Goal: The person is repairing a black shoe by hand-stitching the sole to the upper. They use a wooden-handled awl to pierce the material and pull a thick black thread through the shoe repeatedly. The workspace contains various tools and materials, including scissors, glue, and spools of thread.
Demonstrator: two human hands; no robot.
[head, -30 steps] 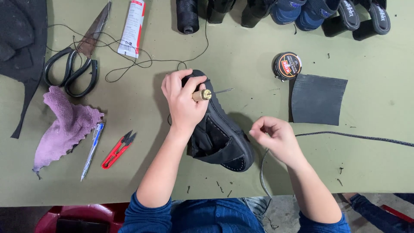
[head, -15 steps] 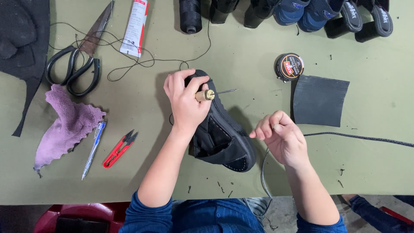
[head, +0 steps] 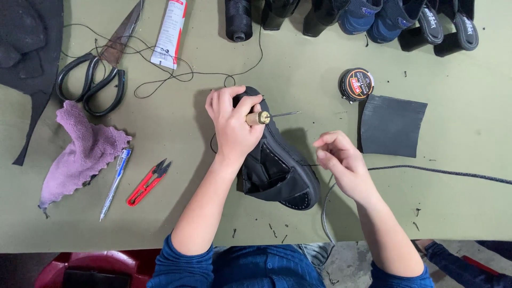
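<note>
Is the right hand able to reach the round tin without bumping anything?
Probably yes. The right hand pinches only a thin thread, and bare table lies between it and the round tin; the dark square patch sits off to the side.

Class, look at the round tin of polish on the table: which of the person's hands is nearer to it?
Right. The right hand sits just below and slightly left of the round tin. The left hand grips an awl on the black shoe, farther left.

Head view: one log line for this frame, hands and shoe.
left hand: holds awl on black shoe | right hand: pinches thread beside shoe | nearby: red snips, scissors
</note>
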